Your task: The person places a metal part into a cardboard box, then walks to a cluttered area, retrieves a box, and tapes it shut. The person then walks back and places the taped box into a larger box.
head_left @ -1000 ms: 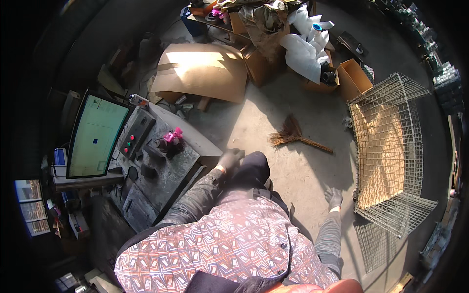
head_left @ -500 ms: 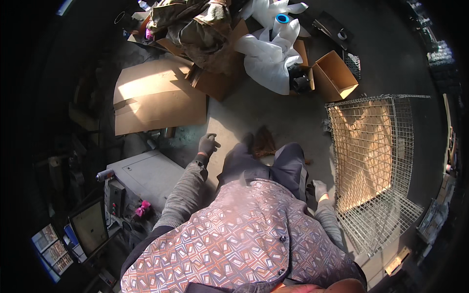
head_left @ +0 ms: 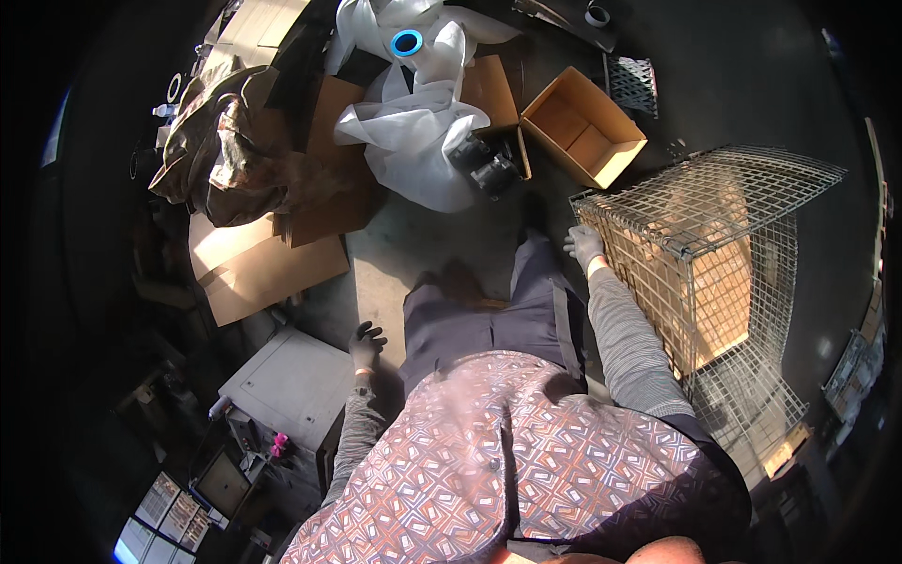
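Wire cage [head_left: 693, 291], 2 o'clock | your left hand [head_left: 367, 346] spread, right hand [head_left: 584, 245] half-curled beside it, hold unclear | brushing wire could snag fingers

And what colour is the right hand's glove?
Light grey; the glove shows best in the head view.

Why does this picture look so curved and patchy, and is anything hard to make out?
In the head view, the wide lens bows the wire cage and leaves a black rim; also in the head view, sun brightens part of the cardboard sheet, and the left hand looks darker than the right hand; things at far left sink into shadow, too dark to name.
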Tool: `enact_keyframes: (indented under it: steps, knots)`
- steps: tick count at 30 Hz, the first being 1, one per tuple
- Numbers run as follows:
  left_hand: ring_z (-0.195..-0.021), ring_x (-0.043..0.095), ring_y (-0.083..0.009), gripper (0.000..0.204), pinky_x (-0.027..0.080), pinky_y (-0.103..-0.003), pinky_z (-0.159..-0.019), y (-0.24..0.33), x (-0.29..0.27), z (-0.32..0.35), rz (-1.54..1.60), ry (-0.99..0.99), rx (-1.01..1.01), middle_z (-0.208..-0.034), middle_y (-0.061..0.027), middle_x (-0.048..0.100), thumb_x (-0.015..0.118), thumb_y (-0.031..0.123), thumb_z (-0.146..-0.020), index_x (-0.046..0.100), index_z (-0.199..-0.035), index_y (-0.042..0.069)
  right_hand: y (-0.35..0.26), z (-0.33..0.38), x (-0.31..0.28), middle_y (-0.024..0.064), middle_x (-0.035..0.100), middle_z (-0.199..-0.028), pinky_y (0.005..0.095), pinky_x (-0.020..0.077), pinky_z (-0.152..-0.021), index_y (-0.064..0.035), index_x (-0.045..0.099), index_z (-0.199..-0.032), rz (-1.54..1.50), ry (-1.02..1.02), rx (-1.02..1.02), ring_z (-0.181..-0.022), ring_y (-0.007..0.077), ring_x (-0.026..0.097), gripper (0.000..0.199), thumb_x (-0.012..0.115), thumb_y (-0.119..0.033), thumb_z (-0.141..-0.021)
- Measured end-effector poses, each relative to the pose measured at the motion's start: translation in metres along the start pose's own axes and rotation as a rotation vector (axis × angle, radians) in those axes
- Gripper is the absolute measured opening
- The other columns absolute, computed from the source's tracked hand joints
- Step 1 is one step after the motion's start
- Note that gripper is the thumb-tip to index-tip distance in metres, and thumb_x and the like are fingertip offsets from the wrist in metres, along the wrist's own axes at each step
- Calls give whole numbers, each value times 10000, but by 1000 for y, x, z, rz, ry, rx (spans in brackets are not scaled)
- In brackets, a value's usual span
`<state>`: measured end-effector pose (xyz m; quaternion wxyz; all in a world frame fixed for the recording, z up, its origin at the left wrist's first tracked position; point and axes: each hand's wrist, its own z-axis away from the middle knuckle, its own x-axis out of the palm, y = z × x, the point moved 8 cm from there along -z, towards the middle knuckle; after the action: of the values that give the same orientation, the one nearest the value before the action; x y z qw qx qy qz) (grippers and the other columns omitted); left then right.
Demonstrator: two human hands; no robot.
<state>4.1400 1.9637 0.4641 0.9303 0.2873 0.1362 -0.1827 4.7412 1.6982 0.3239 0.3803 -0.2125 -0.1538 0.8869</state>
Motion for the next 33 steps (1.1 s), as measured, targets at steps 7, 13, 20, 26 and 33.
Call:
enact_keyframes:
  steps: [7, 13, 20, 26, 33]
  knots:
    - [-676, 721, -235, 459, 464, -268, -497, 33, 82, 48, -5, -32, 65, -1136, -200, 719, 469, -44, -941, 534, -1394, -18, -77, -28, 53, 120, 754, -1037, 362, 561, -652, -77, 633, -1205, -19, -188, 53, -773, 224, 737, 244, 614, -262, -1047]
    - [-740, 729, -198, 467, 533, -283, -641, 76, 129, 74, 65, 42, 53, -1156, -151, 736, 415, -59, -947, 608, -1369, -2, -61, -61, 60, 161, 761, -1092, 374, 611, -677, -47, 581, -1330, -186, -335, 300, -837, 293, 768, 397, 585, -337, -1058]
    - [-804, 687, -151, 232, 562, -306, -716, 40, 109, 136, 171, 443, 129, -951, -64, 730, 595, 186, -1059, 700, -1178, 17, -111, -173, 72, 55, 668, -1344, 411, 532, -900, -163, 508, -1435, 441, -434, 166, -1131, 271, 667, 475, 466, -483, -1087]
    - [-812, 670, -138, 186, 561, -315, -735, -115, 134, 227, 600, 695, -184, -915, -60, 717, 611, 167, -1046, 712, -1144, 46, -135, -241, 64, 102, 648, -1366, 437, 429, -1030, -124, 588, -1336, 776, -540, 255, -1247, 295, 579, 430, 424, -421, -1073]
    - [-830, 732, -225, 259, 567, -378, -743, -175, 166, 253, 592, 705, -311, -963, -128, 754, 574, 222, -970, 775, -929, 64, -146, -216, 123, 120, 673, -1244, 432, 441, -983, -84, 655, -1243, 987, -549, 141, -1160, 294, 586, 401, 465, -380, -1049]
